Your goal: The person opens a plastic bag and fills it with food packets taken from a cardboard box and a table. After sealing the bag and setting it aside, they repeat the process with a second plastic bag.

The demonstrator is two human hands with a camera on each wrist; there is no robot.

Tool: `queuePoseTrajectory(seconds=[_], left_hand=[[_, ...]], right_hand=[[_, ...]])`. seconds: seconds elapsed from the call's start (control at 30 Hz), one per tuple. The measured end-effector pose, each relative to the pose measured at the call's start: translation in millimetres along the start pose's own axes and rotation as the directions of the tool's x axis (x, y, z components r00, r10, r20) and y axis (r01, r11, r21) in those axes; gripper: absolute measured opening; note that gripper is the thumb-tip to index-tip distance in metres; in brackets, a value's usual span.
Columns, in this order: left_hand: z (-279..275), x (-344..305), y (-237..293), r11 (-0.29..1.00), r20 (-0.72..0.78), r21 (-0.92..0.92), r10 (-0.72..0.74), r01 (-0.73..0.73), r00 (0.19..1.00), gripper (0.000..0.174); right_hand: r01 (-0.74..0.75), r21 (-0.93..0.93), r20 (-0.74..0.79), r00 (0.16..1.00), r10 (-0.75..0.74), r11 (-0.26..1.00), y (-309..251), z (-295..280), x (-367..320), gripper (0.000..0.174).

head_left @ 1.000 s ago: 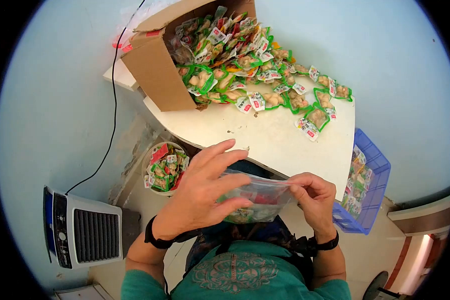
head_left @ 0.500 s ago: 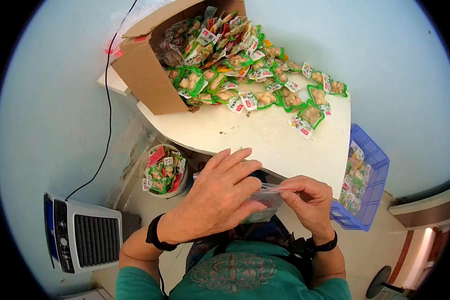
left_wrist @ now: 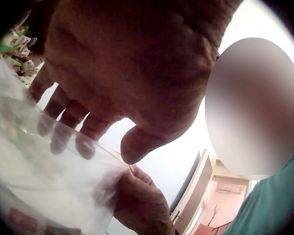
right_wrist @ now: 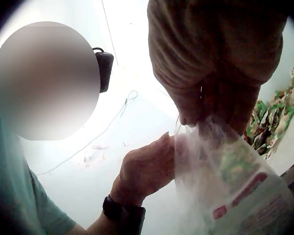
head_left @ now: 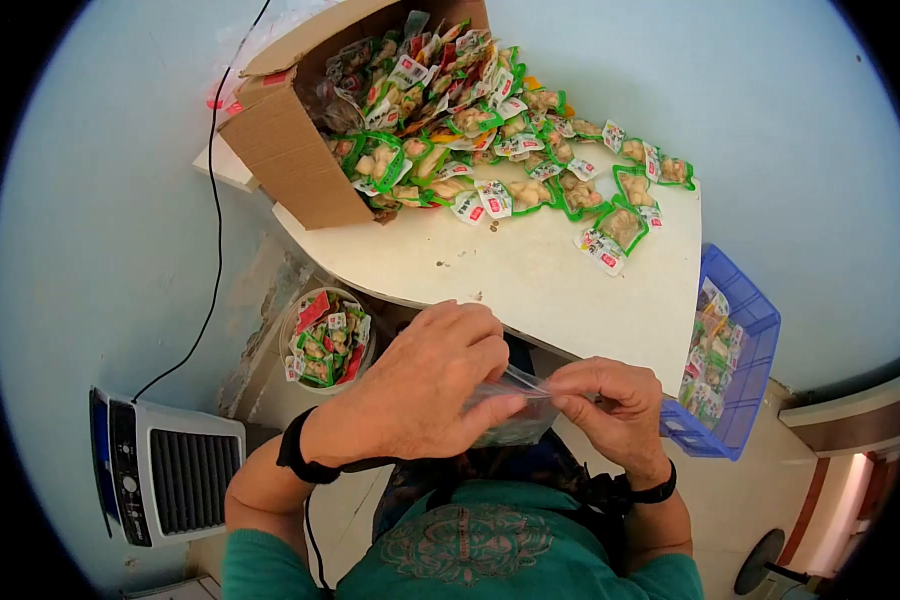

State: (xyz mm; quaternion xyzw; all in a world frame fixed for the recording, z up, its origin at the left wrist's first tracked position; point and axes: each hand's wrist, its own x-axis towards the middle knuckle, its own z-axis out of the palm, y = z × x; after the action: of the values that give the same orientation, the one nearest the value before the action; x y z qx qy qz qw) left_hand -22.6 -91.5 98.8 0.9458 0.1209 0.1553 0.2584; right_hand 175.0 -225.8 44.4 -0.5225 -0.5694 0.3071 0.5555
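A clear zip-top bag (head_left: 515, 425) with red print hangs over the person's lap; green-edged contents show faintly through its plastic. At the right end of its mouth the right hand (head_left: 615, 405) pinches the zip edge between thumb and fingers. The left hand (head_left: 420, 375) reaches over the other end of the mouth, fingers bent downward. In the left wrist view, its fingers (left_wrist: 85, 147) show through the plastic of the bag (left_wrist: 44, 171), spread apart, with the thumb at the bag's edge. The bag (right_wrist: 235, 191) slants below the right hand (right_wrist: 215, 58) in the right wrist view.
Across the white table (head_left: 530, 290) spill many small green-edged food packets (head_left: 530, 195) from a tipped cardboard box (head_left: 300, 155). A bucket (head_left: 288, 345) of packets stands below left, a blue basket (head_left: 745, 350) of packets at right. An air cooler (head_left: 185, 480) sits left.
The left hand first moves right along the bag's mouth, and its straight fingers bend down over it. The right hand keeps its pinch on the corner. The view has shifted slightly.
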Motion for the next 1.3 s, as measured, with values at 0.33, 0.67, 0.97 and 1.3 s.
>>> queuePoseTrajectory(seconds=[0.33, 0.67, 0.97, 1.3], left_hand=[[-4.5, -5.4, -6.9, 0.99, -0.05, -0.137, -0.034, 0.027, 0.998, 0.018], [-2.6, -6.7, -3.6, 0.964, -0.069, -0.258, -0.09, 0.07, 0.994, 0.015], [-1.7, -7.0, 0.6, 0.968, -0.063, -0.221, -0.134, 0.117, 0.989, 0.011], [4.3, -6.9, 9.4, 0.994, -0.073, -0.102, -0.039, 0.032, 0.997, 0.008]], right_hand=[[-0.085, 0.103, -0.009, 0.996, 0.087, 0.991, 6.1, -2.9, -1.9, 0.007], [-0.14, 0.133, -0.054, 0.988, 0.148, 0.981, 0.9, -3.0, -4.3, 0.006], [-0.173, 0.195, -0.05, 0.981, 0.186, 0.966, 0.7, -2.4, -7.7, 0.009], [-0.037, 0.043, 0.037, 0.999, 0.035, 0.998, -8.6, 8.1, 7.6, 0.011]])
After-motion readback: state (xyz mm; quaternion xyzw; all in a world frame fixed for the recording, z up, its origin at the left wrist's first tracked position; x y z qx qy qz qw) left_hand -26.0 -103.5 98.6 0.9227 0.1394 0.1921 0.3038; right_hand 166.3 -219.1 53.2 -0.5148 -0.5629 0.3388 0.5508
